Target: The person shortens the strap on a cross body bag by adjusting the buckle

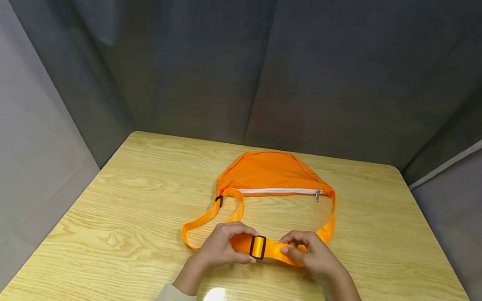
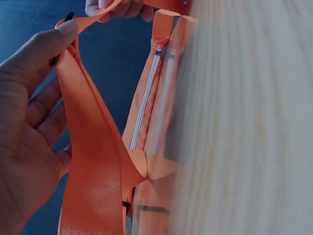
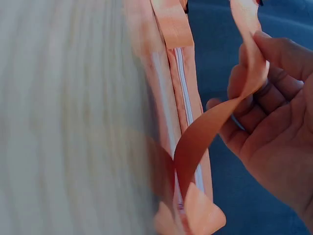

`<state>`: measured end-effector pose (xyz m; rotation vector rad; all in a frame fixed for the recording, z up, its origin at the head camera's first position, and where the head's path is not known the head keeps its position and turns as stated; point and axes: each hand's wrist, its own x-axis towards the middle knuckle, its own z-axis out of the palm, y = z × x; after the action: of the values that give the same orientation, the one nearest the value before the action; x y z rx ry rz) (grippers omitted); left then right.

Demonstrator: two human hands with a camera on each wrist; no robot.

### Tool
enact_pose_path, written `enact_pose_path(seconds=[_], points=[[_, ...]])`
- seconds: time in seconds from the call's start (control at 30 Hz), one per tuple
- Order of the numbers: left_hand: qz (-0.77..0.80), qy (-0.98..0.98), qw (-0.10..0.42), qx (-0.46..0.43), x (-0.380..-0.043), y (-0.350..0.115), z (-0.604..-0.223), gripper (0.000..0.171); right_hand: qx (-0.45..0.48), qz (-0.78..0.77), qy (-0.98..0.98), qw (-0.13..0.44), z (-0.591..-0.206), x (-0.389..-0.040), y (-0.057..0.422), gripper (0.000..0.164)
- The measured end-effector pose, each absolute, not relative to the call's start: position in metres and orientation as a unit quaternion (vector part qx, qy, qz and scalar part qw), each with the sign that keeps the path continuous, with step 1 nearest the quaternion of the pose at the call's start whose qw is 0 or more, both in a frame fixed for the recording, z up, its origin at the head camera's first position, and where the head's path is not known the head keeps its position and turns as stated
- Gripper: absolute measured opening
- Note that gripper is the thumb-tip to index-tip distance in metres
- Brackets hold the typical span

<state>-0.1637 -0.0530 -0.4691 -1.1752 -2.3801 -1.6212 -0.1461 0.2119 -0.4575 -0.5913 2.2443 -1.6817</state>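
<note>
An orange waist bag lies at the back of the table, its white zipper facing me. Its orange strap loops toward me from both ends. My left hand holds a black slider buckle on the strap, index finger at the upper edge and thumb at the lower. Just right of the buckle, my right hand pinches the strap between thumb and fingers. The right wrist view shows the strap running from those fingers down beside the zipper.
Wood-grain table lies under everything. A second black slider sits on the strap near the bag's left corner, where slack webbing curves out. Dark curtains hang behind the table, with grey panels at the sides.
</note>
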Motion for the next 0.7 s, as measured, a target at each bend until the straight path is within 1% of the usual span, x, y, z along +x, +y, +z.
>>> enact_pose_path(seconds=[0.13,0.3,0.53,0.7], points=[[-0.533,-0.757,0.014,-0.376,-0.164,-0.052,-0.469,0.049,-0.176,-0.637,0.734,0.156,-0.465,-0.144,0.211,0.016],[-0.532,-0.756,0.019,-0.38,-0.163,-0.05,-0.471,0.049,-0.158,-0.675,0.7,0.172,-0.468,-0.141,0.203,0.018],[-0.498,-0.757,0.04,-0.422,-0.164,-0.046,-0.472,0.047,-0.204,-0.687,0.679,0.162,-0.469,-0.145,0.192,0.017],[-0.485,-0.762,0.048,-0.426,-0.163,-0.05,-0.469,0.045,-0.211,-0.627,0.734,0.151,-0.465,-0.151,0.195,0.017]])
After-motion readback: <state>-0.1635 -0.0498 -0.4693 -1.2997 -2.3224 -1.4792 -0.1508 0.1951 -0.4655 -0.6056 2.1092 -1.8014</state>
